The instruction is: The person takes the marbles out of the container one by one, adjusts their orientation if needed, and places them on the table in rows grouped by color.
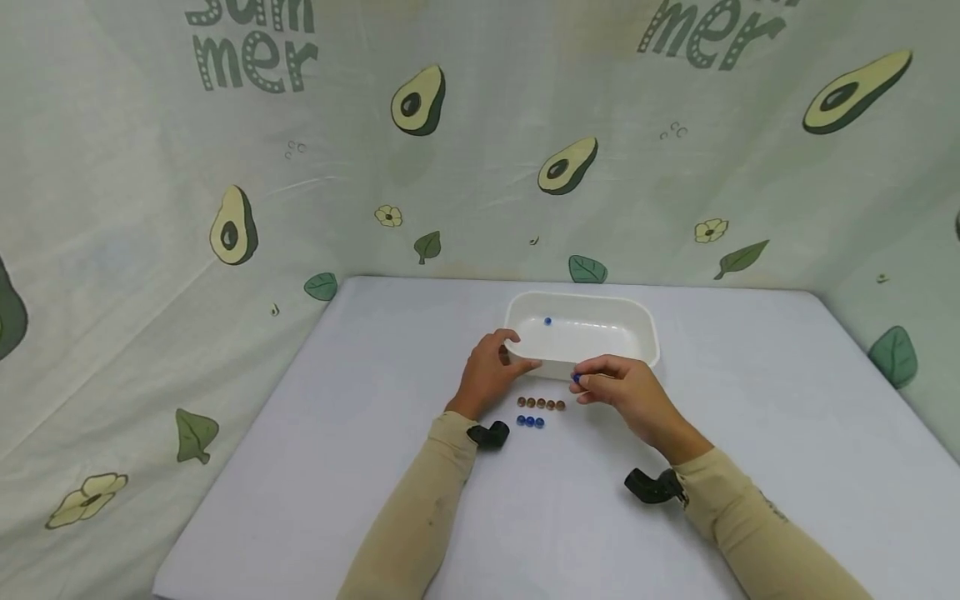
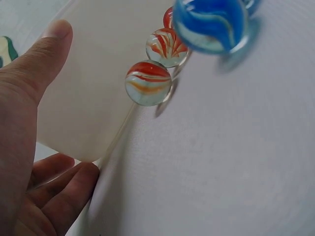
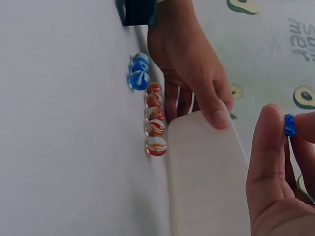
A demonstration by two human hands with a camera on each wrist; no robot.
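A white rectangular dish stands toward the back of the table, with one blue marble lying inside. My left hand grips the dish's near left corner, thumb on the front wall and fingers around the side. Between thumb and fingers, my right hand pinches another blue marble, held just in front of the dish's near wall. Several red-orange swirled marbles sit in a row before the dish. Closer to me is a shorter row of three blue marbles.
White cloth covers the table. A pale curtain printed with avocados and leaves hangs behind it and along the sides. Dark wrist devices are worn on both arms, over beige sleeves.
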